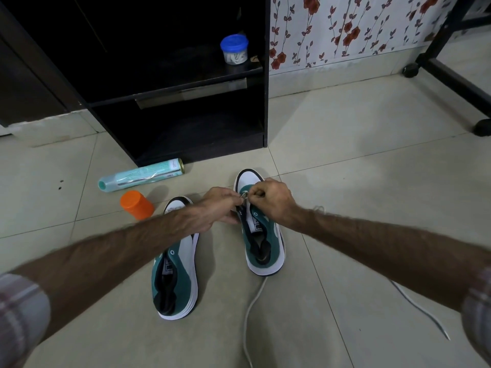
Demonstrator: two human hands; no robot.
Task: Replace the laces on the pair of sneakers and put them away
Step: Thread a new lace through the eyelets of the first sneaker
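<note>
Sneakers, two of them in teal and white, stand on the tiled floor (pixel 358 155) in front of the black cabinet (pixel 186 75), toes pointing toward it. Nearest the camera, a white lace (pixel 251 312) trails loose over the tiles behind the right sneaker (pixel 263 229), and another strand (pixel 419 306) lies further right under the forearm. The left sneaker (pixel 176 274) sits closer, its heel toward the viewer, partly crossed by the left forearm. Further on, both hands meet over the front eyelets of the right sneaker: the left hand (pixel 218 208) has its fingers curled and pinches the lace end, and the right hand (pixel 271 200) is curled too, pinching the lace just beside it. Beyond the left sneaker, toward the cabinet, an orange-capped container (pixel 136 204) lies on the floor, then a pale green spray can (pixel 140 175) on its side just before the cabinet's base. Inside the cabinet, on its shelf, stands a blue-lidded jar (pixel 234 50).
</note>
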